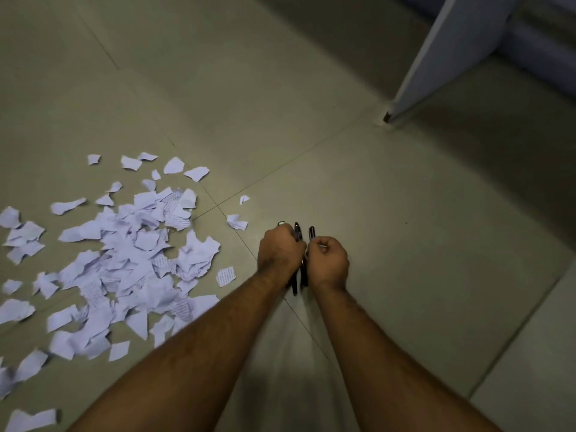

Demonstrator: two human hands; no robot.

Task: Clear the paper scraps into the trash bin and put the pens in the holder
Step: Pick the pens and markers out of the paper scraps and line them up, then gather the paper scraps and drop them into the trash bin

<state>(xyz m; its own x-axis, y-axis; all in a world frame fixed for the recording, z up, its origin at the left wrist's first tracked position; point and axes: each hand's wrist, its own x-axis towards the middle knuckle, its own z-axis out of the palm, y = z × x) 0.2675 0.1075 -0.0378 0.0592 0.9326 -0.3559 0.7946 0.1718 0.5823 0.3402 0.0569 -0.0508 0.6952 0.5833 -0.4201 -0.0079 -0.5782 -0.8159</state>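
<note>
Both my hands are held together above the tiled floor, right of a heap of torn white paper scraps (124,251). My left hand (279,251) grips a bundle of dark pens (298,233), their tips showing above my knuckles and their ends below my wrist. My right hand (328,261) pinches one dark pen (311,232) right beside that bundle. A few loose scraps (237,221) lie just left of my hands. No trash bin or pen holder is in view.
A pale panel of furniture (442,54) stands on the floor at the upper right, with its foot (387,116) on the tiles. Beige floor tiles (405,198) stretch ahead and to the right.
</note>
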